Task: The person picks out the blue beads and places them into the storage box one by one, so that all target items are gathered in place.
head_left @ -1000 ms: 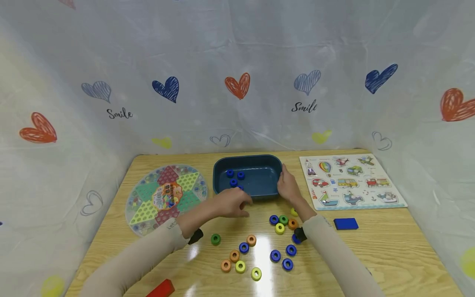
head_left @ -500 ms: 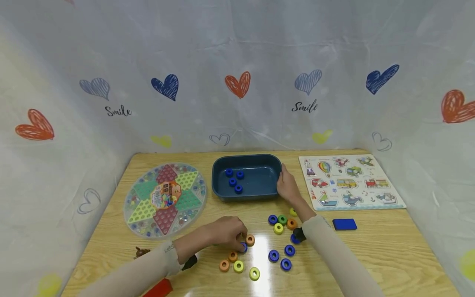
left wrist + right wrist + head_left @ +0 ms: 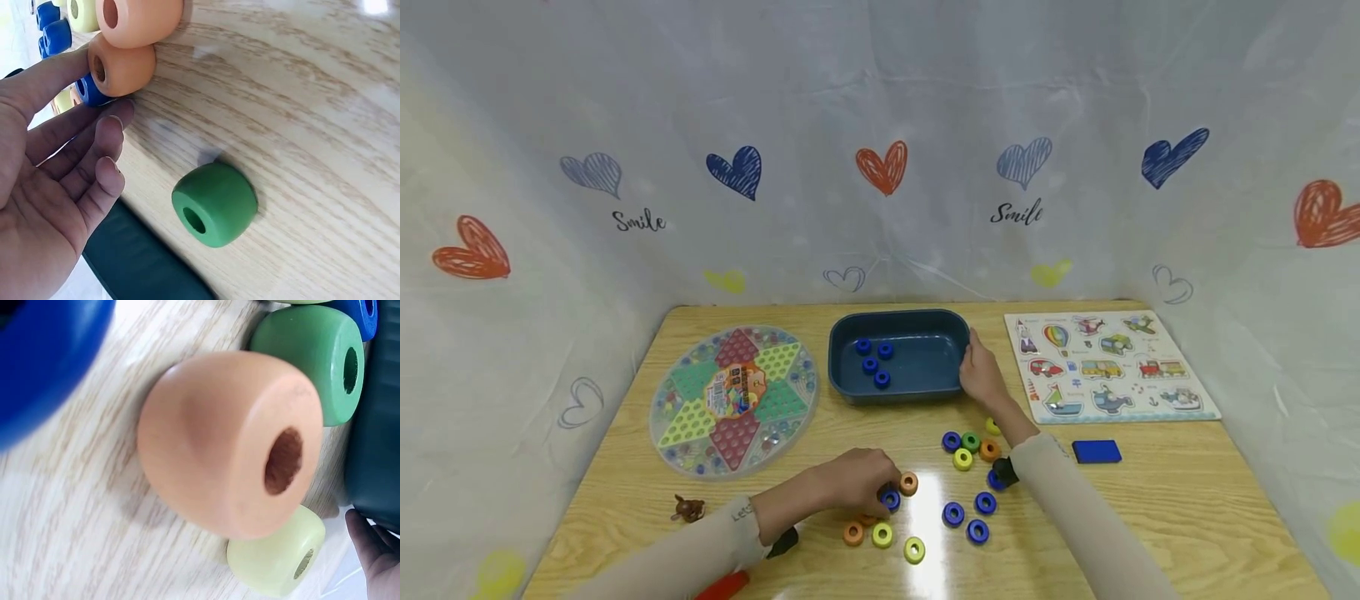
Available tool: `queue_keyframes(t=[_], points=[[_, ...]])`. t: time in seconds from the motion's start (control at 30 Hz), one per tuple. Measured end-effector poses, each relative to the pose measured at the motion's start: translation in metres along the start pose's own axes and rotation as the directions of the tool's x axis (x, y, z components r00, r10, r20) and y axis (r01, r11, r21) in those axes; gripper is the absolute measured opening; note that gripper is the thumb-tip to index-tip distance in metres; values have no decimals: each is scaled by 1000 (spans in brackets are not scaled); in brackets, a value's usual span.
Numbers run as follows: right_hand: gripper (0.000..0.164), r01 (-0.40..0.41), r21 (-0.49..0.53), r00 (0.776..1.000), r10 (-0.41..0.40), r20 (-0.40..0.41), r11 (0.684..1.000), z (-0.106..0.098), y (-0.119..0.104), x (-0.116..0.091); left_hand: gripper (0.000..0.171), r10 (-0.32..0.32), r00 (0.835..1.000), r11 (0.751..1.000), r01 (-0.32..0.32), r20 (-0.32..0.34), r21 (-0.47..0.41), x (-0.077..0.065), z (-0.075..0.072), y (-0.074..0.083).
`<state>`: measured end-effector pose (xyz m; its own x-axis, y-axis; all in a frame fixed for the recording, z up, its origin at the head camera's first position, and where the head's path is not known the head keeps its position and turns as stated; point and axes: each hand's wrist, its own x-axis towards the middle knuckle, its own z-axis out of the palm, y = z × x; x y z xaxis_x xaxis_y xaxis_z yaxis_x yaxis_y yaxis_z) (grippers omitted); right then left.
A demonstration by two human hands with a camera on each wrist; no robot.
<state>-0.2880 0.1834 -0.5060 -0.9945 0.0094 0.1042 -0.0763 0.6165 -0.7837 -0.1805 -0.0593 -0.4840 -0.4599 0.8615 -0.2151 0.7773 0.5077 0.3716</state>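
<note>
Lower centre of the frame: the left hand (image 3: 861,479) curls thumb and fingers round a blue bead (image 3: 890,502) on the table (image 3: 1195,517), an orange bead (image 3: 909,490) just beside it at upper right and a second orange bead (image 3: 131,67) close at lower left. We would pinch squarely on its flanks and lift straight up, sparing the neighbours a nudge. At centre, the right hand (image 3: 983,373) lies against the right end of the tray (image 3: 925,375); whether it clamps the rim we cannot tell, but steady pressure should help. Four blue beads (image 3: 882,383) sit inside, left.
</note>
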Motion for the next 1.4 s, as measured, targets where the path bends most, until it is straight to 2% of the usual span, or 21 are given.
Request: queue_keyframes(t=[0.1,0.23,0.47,0.67,0.8,0.87,1.03,1.13,1.2,1.33,1.4], points=[[46,3,-6,1000,-3,0,1000,0,1,-1,15,14,1000,1000,-14,-7,7,1,-4,0],[46,14,-8,1000,-14,-6,1000,0,1,0,12,35,999,999,-36,-31,-16,4,-16,-1],[45,19,-5,1000,-19,-7,1000,2,-1,1,17,40,996,998,-43,-85,-42,17,-62,-1],[46,7,-12,1000,-7,3,1000,3,-1,1,16,12,985,998,-22,-174,-56,37,-97,-18],[46,2,-16,1000,-2,-5,1000,2,0,0,21,-67,972,997,54,-225,-62,58,-109,-39],[46,5,-16,1000,-6,-12,1000,1,1,0,22,-117,967,992,104,-224,-70,68,-113,-51],[45,21,-21,1000,-22,-18,1000,1,2,0,26,-250,955,968,244,-159,-58,92,-116,-75],[45,22,-17,1000,-22,-21,1000,1,2,-1,31,-325,938,946,325,-120,-24,103,-115,-86],[45,18,-12,1000,-19,-20,1000,1,2,-1,26,-366,925,930,368,-97,3,109,-113,-92],[45,21,-9,1000,-21,-16,1000,1,2,-1,9,-420,905,905,423,-66,35,116,-108,-98],[45,23,-10,1000,-23,-15,1000,1,1,0,9,-434,899,898,437,-53,54,118,-106,-99]])
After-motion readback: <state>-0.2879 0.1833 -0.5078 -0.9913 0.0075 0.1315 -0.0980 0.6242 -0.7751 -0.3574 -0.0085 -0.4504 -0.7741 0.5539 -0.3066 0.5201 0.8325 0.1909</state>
